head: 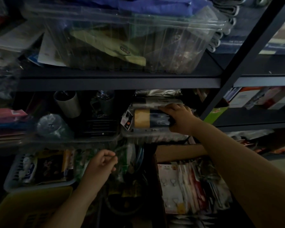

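Dark packet (152, 120) with one tan band sat on one clear tray (155, 137), one left hand (102, 162) nearest, fingers curled, could not tell if it held anything, one right hand (179, 119) farther off gripped the packet's end, one big clear box (122, 46) up on the dark shelf (118, 83)

The right arm reaches forward and up with its forearm bare. The right hand (179, 120) grips a dark package (155, 120), fingers over its top and thumb beneath. The left hand (102, 162) hangs lower, fingers curled toward the thumb; whether they pinch anything is unclear.
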The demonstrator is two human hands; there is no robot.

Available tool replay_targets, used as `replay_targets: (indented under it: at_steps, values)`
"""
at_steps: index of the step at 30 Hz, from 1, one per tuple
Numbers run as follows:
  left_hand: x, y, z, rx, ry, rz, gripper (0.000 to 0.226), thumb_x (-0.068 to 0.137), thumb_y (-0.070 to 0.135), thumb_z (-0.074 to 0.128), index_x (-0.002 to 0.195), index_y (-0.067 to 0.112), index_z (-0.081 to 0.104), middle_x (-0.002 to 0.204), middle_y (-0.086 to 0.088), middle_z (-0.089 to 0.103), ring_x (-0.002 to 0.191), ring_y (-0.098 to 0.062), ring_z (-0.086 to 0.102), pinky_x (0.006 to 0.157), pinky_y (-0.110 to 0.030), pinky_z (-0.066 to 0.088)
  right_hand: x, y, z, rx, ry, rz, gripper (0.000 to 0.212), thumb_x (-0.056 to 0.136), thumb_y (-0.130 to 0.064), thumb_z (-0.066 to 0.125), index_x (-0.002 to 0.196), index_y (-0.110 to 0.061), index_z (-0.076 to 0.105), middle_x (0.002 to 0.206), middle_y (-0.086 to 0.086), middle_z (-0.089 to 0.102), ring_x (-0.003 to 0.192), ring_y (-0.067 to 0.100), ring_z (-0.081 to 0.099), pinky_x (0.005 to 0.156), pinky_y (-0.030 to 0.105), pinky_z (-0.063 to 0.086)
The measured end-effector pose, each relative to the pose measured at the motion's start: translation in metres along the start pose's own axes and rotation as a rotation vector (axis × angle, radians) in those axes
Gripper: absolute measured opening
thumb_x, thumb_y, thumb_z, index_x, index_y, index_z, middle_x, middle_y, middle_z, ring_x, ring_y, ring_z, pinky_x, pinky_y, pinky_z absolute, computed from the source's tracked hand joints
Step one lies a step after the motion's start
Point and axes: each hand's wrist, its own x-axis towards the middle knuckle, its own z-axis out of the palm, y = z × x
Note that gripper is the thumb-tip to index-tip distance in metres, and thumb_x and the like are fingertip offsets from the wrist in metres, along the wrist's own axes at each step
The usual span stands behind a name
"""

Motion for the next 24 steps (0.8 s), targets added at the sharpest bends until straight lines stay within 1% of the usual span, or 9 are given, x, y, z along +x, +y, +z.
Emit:
replay_targets:
  at_steps: [4,7,11,13,15,17,20,22,24]
  values:
    - [-0.002,0.001,0.004,0.033,-0.03,0.018,0.007,0.096,0.02,0.054,0.094,0.017,0.06,0.094,-0.008,0.063,0.08,-0.022,0.063,0.08,-0.038,0.051,0.0,0.0,0.012,0.064,0.018,0.031,0.082,0.087,-0.023,0.06,0.152,-0.033,0.011,0.157,0.003,0.015,0.141,0.033,0.015,0.115,0.043,0.014]
    - [-0.004,0.001,0.01,0.034,-0.045,0.041,0.008,0.096,0.019,0.054,0.092,0.017,0.06,0.092,-0.009,0.064,0.077,-0.021,0.063,0.076,-0.037,0.05,-0.001,0.0,0.019,0.09,0.068,0.072,0.077,0.088,-0.024,0.058,0.152,-0.033,0.016,0.148,0.011,0.022,0.135,0.036,0.022,0.114,0.04,0.017]
    - [-0.009,0.003,0.025,0.031,-0.054,0.072,0.008,0.096,0.016,0.054,0.091,0.015,0.06,0.089,-0.009,0.065,0.075,-0.02,0.063,0.077,-0.037,0.051,-0.004,-0.002,0.023,0.143,0.1,0.078,0.074,0.09,-0.024,0.055,0.153,-0.028,0.016,0.153,0.008,0.023,0.142,0.03,0.017,0.119,0.043,0.007]
    - [-0.012,0.004,0.035,0.033,-0.07,0.086,0.008,0.095,0.014,0.054,0.091,0.013,0.06,0.088,-0.009,0.065,0.074,-0.02,0.062,0.079,-0.039,0.051,-0.018,-0.001,0.029,0.199,0.207,0.083,0.074,0.087,-0.019,0.058,0.151,-0.025,0.023,0.156,0.004,0.023,0.143,0.03,0.016,0.119,0.044,0.01]
    - [-0.015,0.005,0.047,0.033,-0.096,0.104,0.008,0.095,0.014,0.054,0.091,0.013,0.061,0.087,-0.008,0.065,0.072,-0.019,0.062,0.076,-0.037,0.05,-0.043,0.003,0.036,0.346,0.333,0.09,0.069,0.085,-0.01,0.058,0.148,-0.019,0.033,0.154,0.006,0.028,0.141,0.031,0.02,0.117,0.041,0.018]
    - [-0.018,0.007,0.062,0.019,-0.121,0.119,0.008,0.096,0.013,0.053,0.091,0.015,0.06,0.087,-0.009,0.066,0.071,-0.019,0.062,0.071,-0.033,0.049,-0.078,0.007,0.046,0.515,0.392,0.136,0.062,0.087,-0.005,0.055,0.145,-0.017,0.038,0.147,0.005,0.036,0.135,0.022,0.03,0.109,0.031,0.028]
    - [-0.027,0.008,0.091,0.03,-0.154,0.163,0.01,0.095,0.011,0.053,0.09,0.016,0.06,0.086,-0.01,0.065,0.07,-0.018,0.061,0.069,-0.029,0.048,-0.141,0.02,0.073,0.675,0.405,0.288,0.053,0.09,-0.005,0.054,0.14,-0.019,0.044,0.133,-0.004,0.044,0.109,0.005,0.048,0.086,0.018,0.038]
    - [-0.035,0.005,0.113,0.068,-0.193,0.188,0.01,0.095,0.013,0.054,0.088,0.018,0.059,0.086,-0.009,0.065,0.07,-0.017,0.062,0.069,-0.029,0.05,-0.179,0.03,0.101,0.699,0.394,0.4,0.045,0.091,-0.008,0.057,0.135,-0.016,0.049,0.124,-0.003,0.051,0.103,0.008,0.055,0.081,0.017,0.04]
    - [-0.042,-0.003,0.138,0.111,-0.252,0.18,0.009,0.095,0.015,0.054,0.088,0.019,0.058,0.087,-0.01,0.065,0.074,-0.018,0.063,0.075,-0.036,0.051,-0.215,0.041,0.13,0.766,0.309,0.546,0.04,0.093,-0.01,0.056,0.132,-0.017,0.052,0.115,-0.004,0.057,0.103,0.011,0.057,0.08,0.02,0.041]
